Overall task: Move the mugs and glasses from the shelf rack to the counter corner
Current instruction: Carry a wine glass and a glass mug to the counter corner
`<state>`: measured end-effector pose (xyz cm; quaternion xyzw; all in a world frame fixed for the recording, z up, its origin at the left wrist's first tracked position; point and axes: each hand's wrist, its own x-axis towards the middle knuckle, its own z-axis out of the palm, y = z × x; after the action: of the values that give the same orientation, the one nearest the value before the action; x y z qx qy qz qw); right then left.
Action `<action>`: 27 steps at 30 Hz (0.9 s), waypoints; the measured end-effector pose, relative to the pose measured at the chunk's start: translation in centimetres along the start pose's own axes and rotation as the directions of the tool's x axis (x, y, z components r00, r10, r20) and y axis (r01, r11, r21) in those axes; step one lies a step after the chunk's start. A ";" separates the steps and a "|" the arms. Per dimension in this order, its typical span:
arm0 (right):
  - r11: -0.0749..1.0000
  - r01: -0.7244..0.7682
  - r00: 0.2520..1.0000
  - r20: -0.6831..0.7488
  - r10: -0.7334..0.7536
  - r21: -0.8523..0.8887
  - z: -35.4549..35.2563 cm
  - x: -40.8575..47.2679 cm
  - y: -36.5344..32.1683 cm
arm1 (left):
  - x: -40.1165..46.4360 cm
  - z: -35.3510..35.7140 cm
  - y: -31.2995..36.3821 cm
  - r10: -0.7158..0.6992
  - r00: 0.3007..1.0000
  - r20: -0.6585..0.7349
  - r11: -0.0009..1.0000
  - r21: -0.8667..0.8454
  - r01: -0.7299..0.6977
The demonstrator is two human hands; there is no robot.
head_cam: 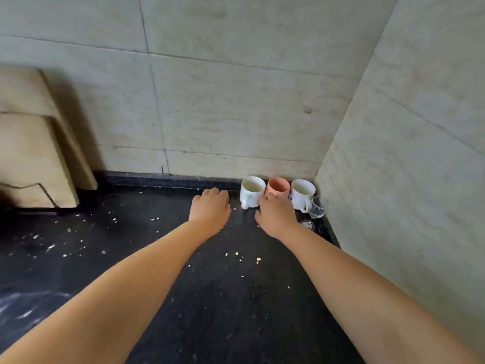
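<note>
Three mugs stand in a row against the back wall in the counter corner: a white mug (251,191), a pink mug (278,187) and a second white mug (301,193). A small clear glass (318,207) stands in front of the right mug, and another clear glass (309,225) sits closer to me, partly hidden by my wrist. My right hand (275,214) reaches to the pink mug, fingers touching its front; the grip is hidden. My left hand (210,207) rests palm down on the counter left of the mugs, holding nothing.
The black stone counter (183,271) is scattered with pale crumbs. Tiled walls meet at the corner on the right. Pale stone slabs (34,153) lean against the wall at the far left.
</note>
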<state>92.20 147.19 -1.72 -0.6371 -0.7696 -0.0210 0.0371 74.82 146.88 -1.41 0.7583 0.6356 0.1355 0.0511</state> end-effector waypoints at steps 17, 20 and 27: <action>0.707 0.706 0.706 0.041 -0.707 0.029 -2.5 -14.7 -25.6 | -31.9 -8.9 -8.7 -0.649 0.704 -0.288 0.745 -0.056 0.664; 0.603 0.796 0.603 0.008 -0.797 0.046 -3.6 -20.2 -31.1 | -39.8 -10.8 -9.9 -0.717 0.610 -0.338 0.664 -0.063 0.745; 0.355 0.932 0.356 -0.002 -0.934 0.078 -5.8 -37.3 -43.5 | -61.6 -14.5 -10.1 -0.803 0.399 -0.442 0.468 -0.054 0.882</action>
<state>56.62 102.07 1.57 -0.0872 -0.9959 0.0005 0.0231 51.76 87.20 1.33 0.2844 0.9361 0.1847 -0.0930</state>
